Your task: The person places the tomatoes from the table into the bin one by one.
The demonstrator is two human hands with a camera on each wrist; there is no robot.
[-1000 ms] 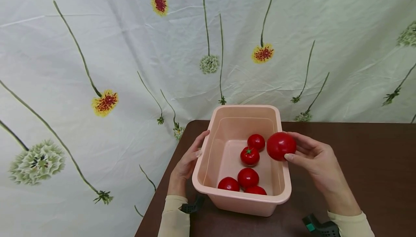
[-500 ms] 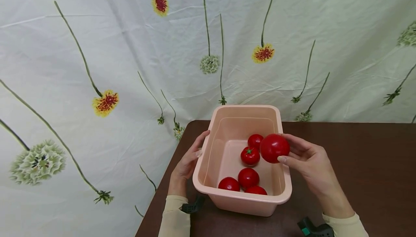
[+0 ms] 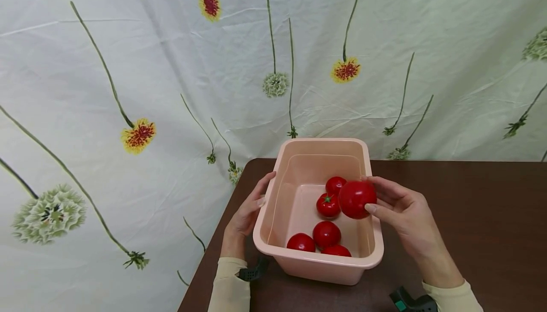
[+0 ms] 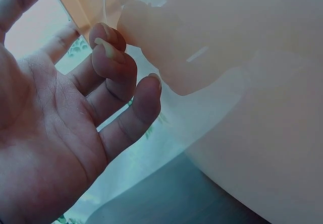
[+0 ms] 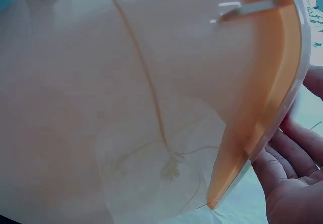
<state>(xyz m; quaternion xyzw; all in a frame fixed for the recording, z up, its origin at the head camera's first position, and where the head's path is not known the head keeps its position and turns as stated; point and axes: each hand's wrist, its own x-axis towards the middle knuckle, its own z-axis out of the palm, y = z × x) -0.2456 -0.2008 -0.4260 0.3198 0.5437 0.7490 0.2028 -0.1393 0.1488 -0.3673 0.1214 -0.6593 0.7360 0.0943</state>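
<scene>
In the head view my right hand (image 3: 408, 219) holds a red tomato (image 3: 358, 200) by its right side, thumb in front and fingers behind. The tomato overlaps the right part of a pale pink plastic tub (image 3: 317, 254). Several other tomatoes lie inside, one with a green calyx (image 3: 328, 205). My left hand (image 3: 246, 213) rests against the tub's left side, with fingertips at the rim. The left wrist view shows the left hand's fingers (image 4: 128, 95) loosely bent beside the tub wall. In the right wrist view the tub wall (image 5: 101, 108) hides the tomato and part of the right hand.
The tub stands on a dark brown table (image 3: 483, 212), near its left edge. A pale cloth (image 3: 239, 65) printed with flowers hangs behind and to the left. Each wrist carries a dark camera mount.
My right hand has carried the tomato left and slightly down, from the tub's right rim to over its inside. The left hand and the tub have stayed in place.
</scene>
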